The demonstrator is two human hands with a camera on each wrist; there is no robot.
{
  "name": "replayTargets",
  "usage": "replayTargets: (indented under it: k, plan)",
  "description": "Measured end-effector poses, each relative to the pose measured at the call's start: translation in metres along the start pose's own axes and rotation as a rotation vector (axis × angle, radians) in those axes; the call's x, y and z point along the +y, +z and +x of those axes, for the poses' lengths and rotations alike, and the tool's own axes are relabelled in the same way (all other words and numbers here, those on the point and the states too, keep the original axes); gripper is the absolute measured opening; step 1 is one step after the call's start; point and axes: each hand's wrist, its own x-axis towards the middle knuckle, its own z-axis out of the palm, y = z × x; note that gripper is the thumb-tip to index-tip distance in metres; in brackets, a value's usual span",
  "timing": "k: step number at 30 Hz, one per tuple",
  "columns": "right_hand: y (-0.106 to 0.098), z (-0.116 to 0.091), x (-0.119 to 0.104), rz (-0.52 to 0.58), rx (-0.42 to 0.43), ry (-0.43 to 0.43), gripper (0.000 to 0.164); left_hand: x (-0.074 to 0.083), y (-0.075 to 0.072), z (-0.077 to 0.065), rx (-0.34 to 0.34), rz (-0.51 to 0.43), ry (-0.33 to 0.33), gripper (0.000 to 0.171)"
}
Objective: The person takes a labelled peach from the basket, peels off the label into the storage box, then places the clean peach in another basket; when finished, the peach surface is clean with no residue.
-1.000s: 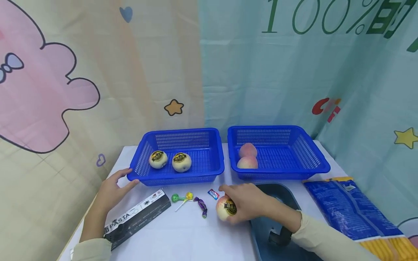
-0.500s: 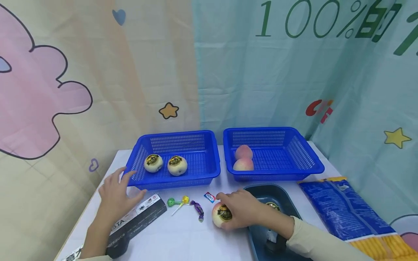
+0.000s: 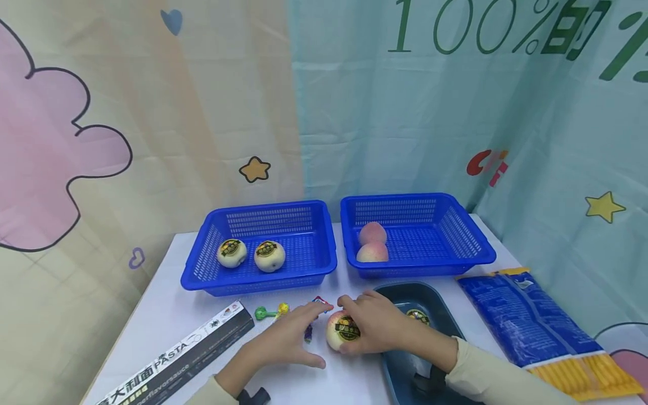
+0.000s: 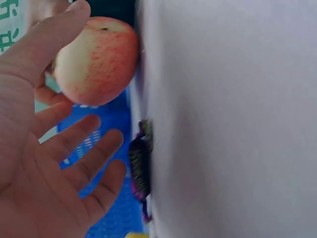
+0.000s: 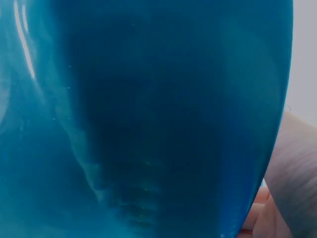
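Note:
In the head view my right hand (image 3: pixel 379 325) grips a peach (image 3: pixel 340 332) with a black-and-gold label, low over the white table left of a dark blue tray (image 3: pixel 392 368). My left hand (image 3: pixel 286 340) reaches toward that peach from the left, fingers spread and holding nothing. The left wrist view shows the peach's red-blushed side close to the left thumb, and a purple wrapped candy (image 4: pixel 140 168) below it. Green and yellow lollipops (image 3: pixel 261 313) lie partly behind the left hand. In the right wrist view the tray's blue wall (image 5: pixel 188 99) hides most of the right hand.
Two labelled pale fruits sit in the left blue basket (image 3: pixel 263 281), two pink peaches in the right blue basket (image 3: pixel 420 269). Another labelled fruit (image 3: pixel 418 316) lies in the tray. A pasta box (image 3: pixel 187 360) lies at left, a blue-and-yellow bag (image 3: pixel 526 315) at right.
My left hand has left the left basket's corner and moved right and nearer, over the candies toward the peach. The right hand keeps its grip on the peach, almost in place.

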Motion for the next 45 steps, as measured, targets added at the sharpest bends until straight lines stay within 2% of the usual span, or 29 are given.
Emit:
replayTargets:
  k: [4,7,11,14,18,22,29,36,39,45]
  plan:
    - [0.000,-0.001,0.000,0.026,-0.002,0.018,0.073,-0.004,0.011,0.012,-0.011,-0.048,0.047,0.097]
    - [0.000,-0.004,-0.001,0.036,0.008,0.021,0.075,-0.007,0.016,0.018,0.007,-0.055,0.080,0.093]
    - [-0.002,-0.008,0.000,0.067,0.029,0.033,0.073,-0.007,0.019,0.022,0.029,-0.051,0.041,0.086]
    - [-0.006,-0.011,0.001,0.131,0.052,0.071,0.054,-0.005,0.019,0.024,0.045,-0.057,0.002,0.086]
    - [-0.010,-0.011,0.003,0.198,0.107,0.101,0.023,-0.002,0.018,0.027,0.073,-0.052,-0.012,0.081]
    - [-0.011,-0.012,0.003,0.223,0.148,0.116,0.010,0.000,0.021,0.030,0.097,-0.044,-0.006,0.074]
    - [-0.008,-0.014,0.001,0.272,0.192,0.142,0.007,0.005,0.025,0.030,0.102,-0.057,-0.030,0.073]
    - [-0.001,-0.011,-0.003,0.267,0.252,0.203,0.018,0.007,0.025,0.028,0.089,-0.042,-0.045,0.074]
    - [0.000,-0.009,-0.005,0.283,0.250,0.237,0.022,0.007,0.025,0.028,0.085,-0.024,-0.056,0.074]
    - [-0.002,-0.008,-0.009,0.355,0.219,0.290,0.025,0.006,0.026,0.029,0.100,0.002,-0.034,0.073]
